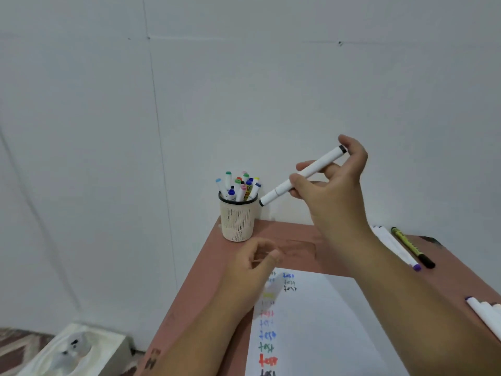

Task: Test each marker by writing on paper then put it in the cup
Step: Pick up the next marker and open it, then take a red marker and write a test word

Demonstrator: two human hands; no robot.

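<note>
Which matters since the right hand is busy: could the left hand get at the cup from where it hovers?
Probably yes. The left hand hovers over the table just in front of the cup, with nothing between them. The right hand holds its marker higher up, to the cup's right, off that path.

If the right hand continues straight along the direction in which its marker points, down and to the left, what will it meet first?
Probably the cup: the black-tipped marker in the right hand aims at its rim, where the capped markers stand. The tip looks just short of them, though depth is unclear from this single view.
</note>
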